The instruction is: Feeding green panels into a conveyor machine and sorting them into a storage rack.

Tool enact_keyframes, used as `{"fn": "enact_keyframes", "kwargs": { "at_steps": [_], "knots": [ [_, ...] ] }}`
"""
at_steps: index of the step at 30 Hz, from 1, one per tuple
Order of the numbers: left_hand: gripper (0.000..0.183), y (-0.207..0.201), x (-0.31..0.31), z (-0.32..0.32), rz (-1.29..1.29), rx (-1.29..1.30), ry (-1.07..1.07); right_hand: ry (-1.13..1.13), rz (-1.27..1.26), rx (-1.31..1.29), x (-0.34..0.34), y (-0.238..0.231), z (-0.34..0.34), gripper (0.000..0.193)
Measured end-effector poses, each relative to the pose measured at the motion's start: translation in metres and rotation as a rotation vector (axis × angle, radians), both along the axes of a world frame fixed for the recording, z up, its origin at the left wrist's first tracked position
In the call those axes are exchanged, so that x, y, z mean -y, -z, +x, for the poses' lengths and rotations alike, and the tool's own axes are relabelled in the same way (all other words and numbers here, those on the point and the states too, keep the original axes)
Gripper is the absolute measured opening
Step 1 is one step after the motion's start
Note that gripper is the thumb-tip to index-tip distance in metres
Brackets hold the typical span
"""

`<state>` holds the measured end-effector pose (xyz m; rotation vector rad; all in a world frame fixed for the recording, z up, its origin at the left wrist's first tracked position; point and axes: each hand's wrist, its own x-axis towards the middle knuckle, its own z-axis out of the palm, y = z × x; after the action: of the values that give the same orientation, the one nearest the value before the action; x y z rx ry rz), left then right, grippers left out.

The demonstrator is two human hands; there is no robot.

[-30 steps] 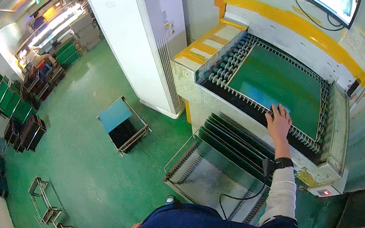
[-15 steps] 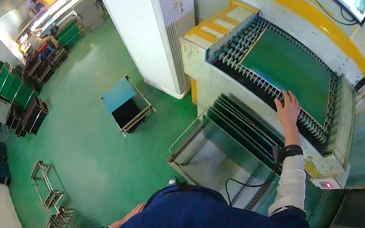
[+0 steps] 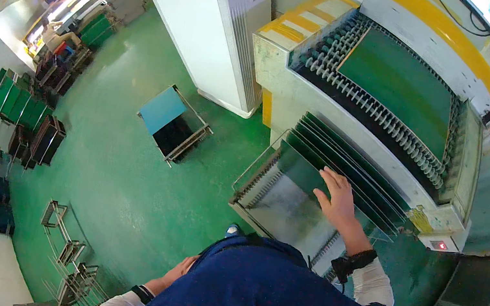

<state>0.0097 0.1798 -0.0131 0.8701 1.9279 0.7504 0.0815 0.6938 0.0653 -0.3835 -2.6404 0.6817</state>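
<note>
My right hand (image 3: 337,202) is over the rack, by the top edge of the front panel. Its fingers are stretched and slightly apart, with nothing held; whether they touch the panel I cannot tell. Several thin dark green panels (image 3: 357,166) stand upright side by side in the metal rack (image 3: 246,213) with spring-like slot strips. Behind the rack, a flat green panel (image 3: 400,89) lies on the rollers (image 3: 387,129) of a conveyor machine. My left hand (image 3: 177,270) rests against my side at the waist, fingers laid along the dark blue garment, partly hidden.
A tall white cabinet (image 3: 183,18) stands left of the machine. On the green floor sits a small metal stand (image 3: 174,124) with a blue board. Stacked green panels (image 3: 16,113) and metal frames (image 3: 67,253) line the left. A screen (image 3: 489,12) hangs above the machine.
My right hand has moved from the conveyor's front edge down and left to the rack. My left hand stays at my side. The view has shifted slightly.
</note>
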Motion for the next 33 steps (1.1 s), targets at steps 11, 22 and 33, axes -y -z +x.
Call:
{"fn": "enact_keyframes", "kwargs": {
  "at_steps": [11,22,33],
  "knots": [
    [0.064,-0.001,0.009,-0.024,0.044,0.042,0.087,0.330,-0.025,0.596,-0.023,0.034,0.000,0.035],
    [0.065,0.029,0.035,-0.025,0.141,-0.097,0.132,0.407,-0.012,0.671,-0.052,0.042,-0.011,0.042],
    [0.064,0.004,0.041,-0.027,0.098,-0.054,0.106,0.484,0.008,0.662,-0.033,0.035,-0.013,0.044]
  ]
}}
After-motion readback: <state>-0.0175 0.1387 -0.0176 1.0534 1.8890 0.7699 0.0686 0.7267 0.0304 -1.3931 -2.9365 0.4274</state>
